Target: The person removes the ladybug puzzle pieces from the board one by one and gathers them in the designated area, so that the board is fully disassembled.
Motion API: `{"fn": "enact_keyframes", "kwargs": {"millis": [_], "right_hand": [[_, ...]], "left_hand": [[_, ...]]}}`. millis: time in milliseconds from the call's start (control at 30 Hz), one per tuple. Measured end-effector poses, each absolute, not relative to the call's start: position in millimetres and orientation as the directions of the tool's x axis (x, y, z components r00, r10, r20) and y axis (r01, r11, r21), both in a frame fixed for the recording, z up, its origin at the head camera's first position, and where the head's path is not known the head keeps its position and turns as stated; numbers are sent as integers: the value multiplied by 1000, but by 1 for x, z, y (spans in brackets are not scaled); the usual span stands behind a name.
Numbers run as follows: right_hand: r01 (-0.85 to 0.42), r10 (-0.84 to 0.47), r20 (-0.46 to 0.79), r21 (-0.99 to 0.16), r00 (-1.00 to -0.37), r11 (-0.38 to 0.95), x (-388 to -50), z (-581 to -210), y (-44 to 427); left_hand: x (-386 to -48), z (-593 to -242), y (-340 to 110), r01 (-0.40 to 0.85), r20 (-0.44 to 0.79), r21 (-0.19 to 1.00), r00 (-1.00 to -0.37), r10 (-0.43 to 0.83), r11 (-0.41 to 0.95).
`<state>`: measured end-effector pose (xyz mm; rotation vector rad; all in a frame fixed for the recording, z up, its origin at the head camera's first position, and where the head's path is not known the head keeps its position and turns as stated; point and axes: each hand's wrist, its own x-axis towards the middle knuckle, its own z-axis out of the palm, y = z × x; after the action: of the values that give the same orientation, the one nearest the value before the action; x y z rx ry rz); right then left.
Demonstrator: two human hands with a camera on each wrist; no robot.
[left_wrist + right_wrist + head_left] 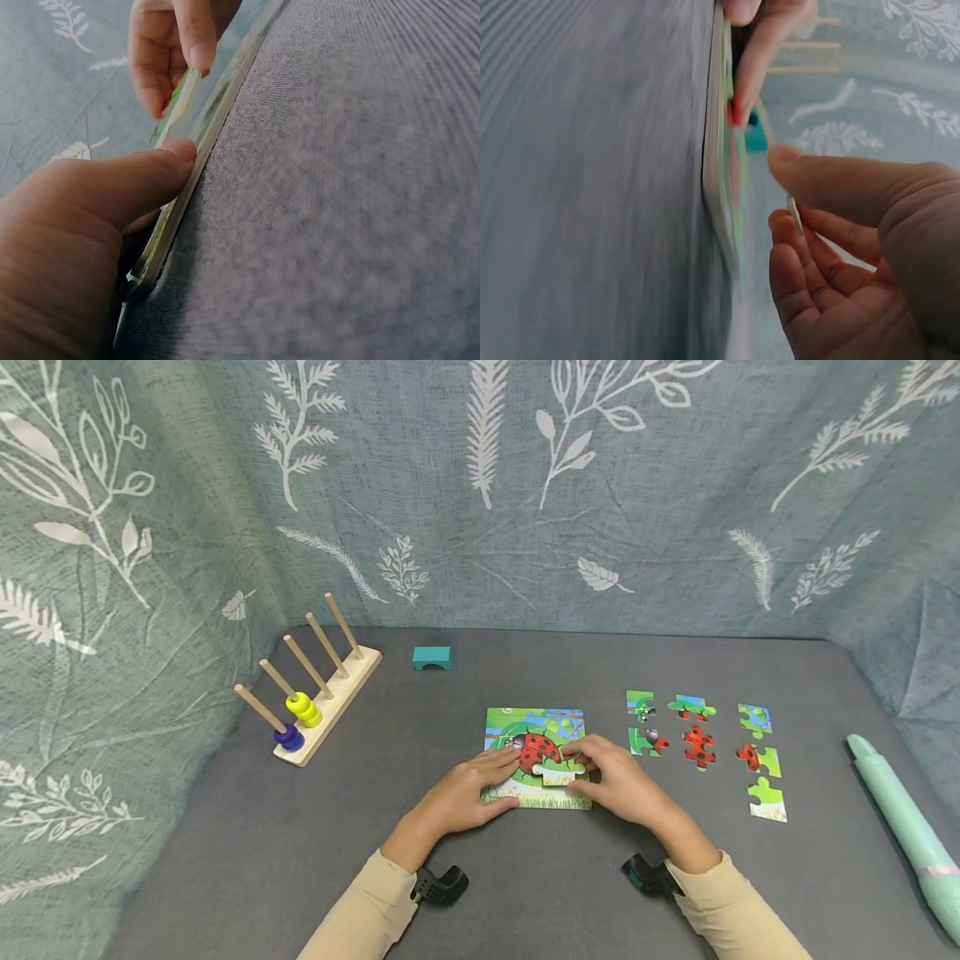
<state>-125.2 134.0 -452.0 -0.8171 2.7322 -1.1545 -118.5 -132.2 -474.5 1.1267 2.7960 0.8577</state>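
A square picture-puzzle board (501, 720) with a ladybug printed on it lies on the grey table. My left hand (467, 789) rests on its left side, fingers stretched over the picture and thumb on the near edge. My right hand (626, 781) pinches a green-and-white jigsaw piece (558, 773) between thumb and fingers over the board's lower right. In the left wrist view that piece (177, 112) is tilted above the board. The right wrist view shows only its thin edge between the thumb and fingers.
Several loose jigsaw pieces (699, 747) lie right of the board. At the left stands a wooden peg rack (341, 703) with yellow rings (303, 709) and blue rings (289, 737). A teal block (432, 657) sits at the back; a pale green tapered stick (896, 814) lies far right.
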Motion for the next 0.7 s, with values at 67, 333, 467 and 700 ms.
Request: {"fn": "enact_keyframes", "kwargs": {"millis": [67,333,467,700], "right_hand": [[-447,-486,150,-677,-861,584,-124,-451,143],[-409,-418,152,-649,-896,642,-115,-447,194],[-411,-387,183,-626,-904,663,-109,-447,221],[-391,-347,199,-630,-916,671,-99,-449,266]], "left_hand": [[-119,-474,-132,641,191,491,-740,645,590],[-119,-475,-133,659,212,488,-726,655,572],[-119,-476,-133,662,219,481,-726,652,575],[-119,-477,-133,666,231,479,-724,650,572]]}}
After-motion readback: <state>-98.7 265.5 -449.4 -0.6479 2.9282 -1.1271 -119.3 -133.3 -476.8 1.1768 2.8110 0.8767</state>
